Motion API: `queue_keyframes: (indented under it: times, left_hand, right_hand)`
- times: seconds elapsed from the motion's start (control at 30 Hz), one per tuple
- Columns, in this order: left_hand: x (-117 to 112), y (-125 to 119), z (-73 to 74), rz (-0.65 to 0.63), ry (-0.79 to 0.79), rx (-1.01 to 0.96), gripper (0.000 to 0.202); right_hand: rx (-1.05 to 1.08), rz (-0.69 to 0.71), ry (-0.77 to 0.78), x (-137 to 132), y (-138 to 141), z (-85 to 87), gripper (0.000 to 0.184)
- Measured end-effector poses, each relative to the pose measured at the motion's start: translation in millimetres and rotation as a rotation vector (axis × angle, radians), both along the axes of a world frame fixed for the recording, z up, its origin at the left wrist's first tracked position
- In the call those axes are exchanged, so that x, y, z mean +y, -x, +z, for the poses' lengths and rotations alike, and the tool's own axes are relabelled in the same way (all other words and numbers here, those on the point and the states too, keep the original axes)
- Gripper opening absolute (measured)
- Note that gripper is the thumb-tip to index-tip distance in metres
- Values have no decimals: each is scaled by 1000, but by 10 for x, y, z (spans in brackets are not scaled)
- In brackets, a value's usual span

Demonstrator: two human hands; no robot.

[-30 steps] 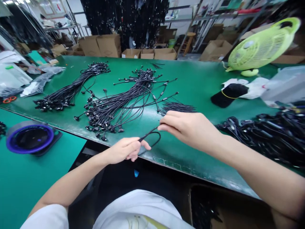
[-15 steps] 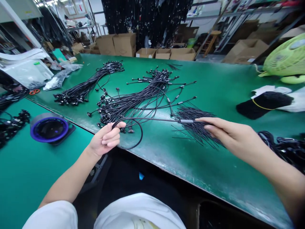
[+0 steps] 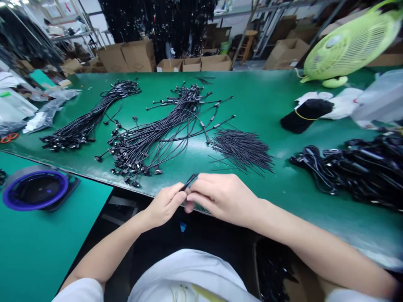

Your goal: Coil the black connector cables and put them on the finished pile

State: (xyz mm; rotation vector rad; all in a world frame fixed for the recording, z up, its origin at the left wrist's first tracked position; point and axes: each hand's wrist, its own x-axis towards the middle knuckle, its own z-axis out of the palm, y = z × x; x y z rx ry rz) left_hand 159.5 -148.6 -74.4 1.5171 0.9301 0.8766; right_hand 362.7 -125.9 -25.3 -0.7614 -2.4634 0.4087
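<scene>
My left hand (image 3: 165, 204) and my right hand (image 3: 220, 197) meet at the near edge of the green table (image 3: 267, 105), fingers pinched together on a folded black cable (image 3: 189, 181). Only a short bit of the cable shows between the fingertips. Just beyond my hands lie a pile of thin black ties (image 3: 242, 149) and a spread of loose black cables with connectors (image 3: 151, 138).
A second cable bundle (image 3: 85, 121) lies at the left, coiled finished cables (image 3: 352, 167) at the right. A black banded bundle (image 3: 305, 114), a green fan (image 3: 349, 44), plastic bags (image 3: 47, 111), a blue-rimmed tape roll (image 3: 34, 188) and cardboard boxes (image 3: 132, 54) surround the area.
My right hand came back from the tie pile toward my left hand. The cable, stretched wide half a second ago, is now folded small between both hands at the table edge.
</scene>
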Motion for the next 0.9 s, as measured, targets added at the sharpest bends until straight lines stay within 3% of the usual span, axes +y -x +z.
queue_keyframes:
  times: [0.03,0.13,0.2,0.33,0.43,0.5,0.6,0.73,0.8,0.9]
  left_hand:
    - [-10,-5,-4,20,53,-96,36]
    - [10,-20,2,83,234,-474,39]
    - [27,-60,-18,101,327,-632,39]
    - [3,-203,-163,191,367,-581,43]
    - [-35,-295,-262,340,404,-574,46]
    - [-56,-317,-282,350,432,-587,44]
    - [-100,-287,-280,178,371,-453,40]
    - [-183,-245,-317,29,225,-88,32]
    - [-215,-254,-345,10,194,26,32]
    - [-232,-261,-368,-82,226,73,38]
  right_hand:
    - [129,-54,93,60,13,-46,17]
    - [492,-208,383,182,102,-289,38]
    - [615,-244,643,202,204,-476,34]
    - [925,-299,1095,136,359,-638,36]
    - [1005,-186,1362,51,378,-576,42]
    - [1023,-98,1462,14,370,-527,46]
    - [1099,-138,1456,-1,371,-498,54]
    - [1121,-279,1320,-87,409,-514,57]
    - [1076,-334,1152,-183,415,-528,54]
    - [941,-414,734,-304,383,-566,54]
